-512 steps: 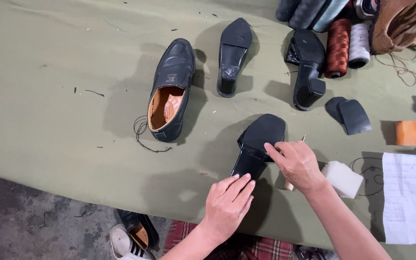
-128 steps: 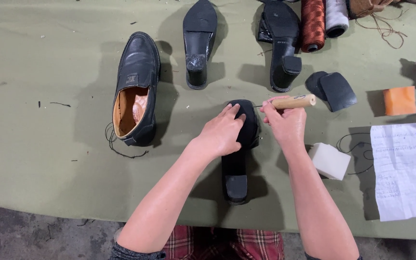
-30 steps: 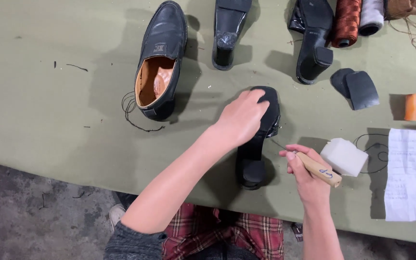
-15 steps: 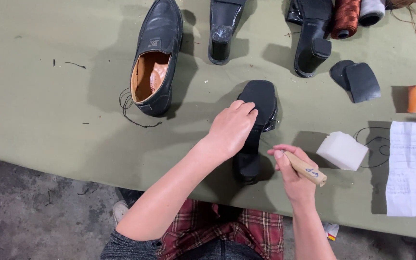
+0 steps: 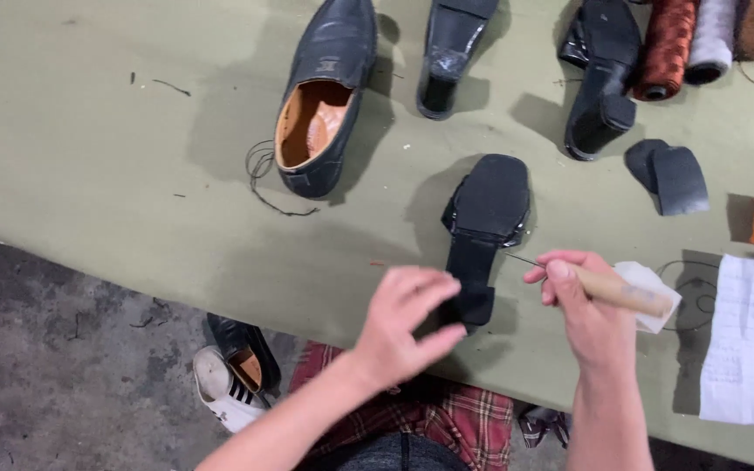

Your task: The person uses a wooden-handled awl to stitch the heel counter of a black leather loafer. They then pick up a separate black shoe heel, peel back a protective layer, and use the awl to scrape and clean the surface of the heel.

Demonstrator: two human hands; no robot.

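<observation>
Right hand grips awl.

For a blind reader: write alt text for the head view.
A right hand holds a wooden-handled awl beside an upturned black shoe on a green table; the left hand hovers near its heel. Other shoes and thread spools lie beyond.

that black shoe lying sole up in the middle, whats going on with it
A person works on the black shoe, which lies sole up on the green table. The right hand holds a wooden-handled awl, its thin point aimed at the shoe's side. The left hand hovers open by the heel. More shoes, among them a black loafer, lie behind.
</observation>
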